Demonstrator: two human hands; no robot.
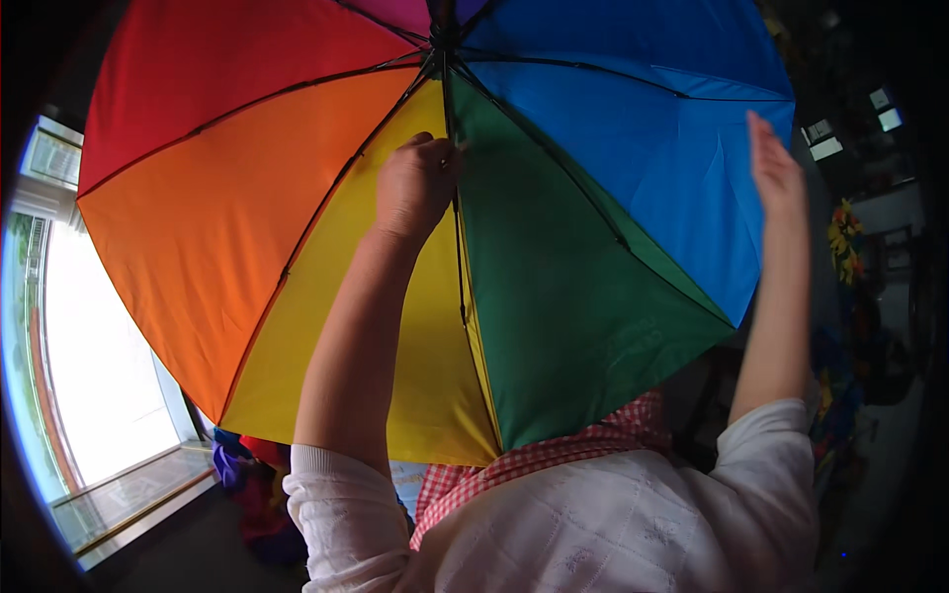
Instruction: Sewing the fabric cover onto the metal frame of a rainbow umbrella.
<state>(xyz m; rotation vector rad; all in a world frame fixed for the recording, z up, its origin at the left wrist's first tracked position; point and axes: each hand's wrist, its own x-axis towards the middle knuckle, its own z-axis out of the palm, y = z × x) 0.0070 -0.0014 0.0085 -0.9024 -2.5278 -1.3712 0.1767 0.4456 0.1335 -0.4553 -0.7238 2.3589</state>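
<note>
An opened umbrella (583, 326) with rainbow panels fills most of the head view, its inner side and black ribs facing me. The ribs meet at a dark hub (445, 38) near the top edge. My left hand (419, 183) is closed in a fist at the black rib between the yellow and green panels, a little below the hub. Its fingertips are partly hidden. Beside the outer edge of the blue panel, my right hand (778, 170) is raised with fingers stretched out and holding nothing. Whether it touches the fabric I cannot tell.
A bright window (99, 336) with a sill (138, 489) lies to the left. Dark blue, purple and red cloth (259, 484) hangs below the umbrella there. Yellow and red flower-like decorations (845, 237) hang at the dim right. A red-and-white checked cloth (554, 445) lies over my white top.
</note>
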